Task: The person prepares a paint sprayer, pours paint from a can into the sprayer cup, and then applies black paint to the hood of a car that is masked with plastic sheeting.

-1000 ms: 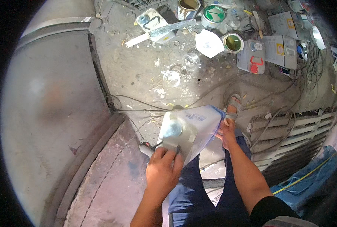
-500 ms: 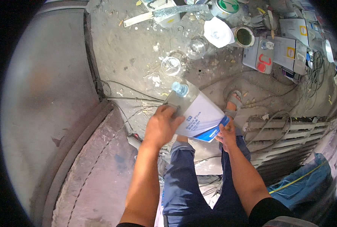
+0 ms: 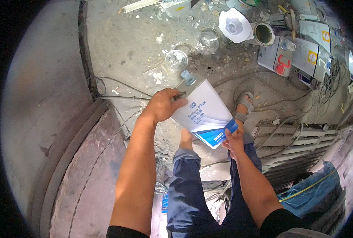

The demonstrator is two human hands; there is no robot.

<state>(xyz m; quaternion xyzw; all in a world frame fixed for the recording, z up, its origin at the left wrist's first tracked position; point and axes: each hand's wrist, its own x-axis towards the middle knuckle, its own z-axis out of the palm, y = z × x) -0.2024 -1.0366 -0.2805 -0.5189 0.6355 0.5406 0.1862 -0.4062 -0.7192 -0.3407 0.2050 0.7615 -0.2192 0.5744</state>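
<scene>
One white-and-blue can [image 3: 212, 107], tilted above the floor [image 3: 125, 43], is held by left fingers [image 3: 169, 93] closed on its top end and right fingers [image 3: 229, 137] gripping its bottom corner, and could drop near the sandalled foot [image 3: 246, 104] if either grip slips.

Blue lettering [image 3: 197, 110] on white can [image 3: 209, 106]

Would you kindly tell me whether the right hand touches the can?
Touching: the head view shows the right hand gripping the can at its blue lower end, thumb in front.
</scene>
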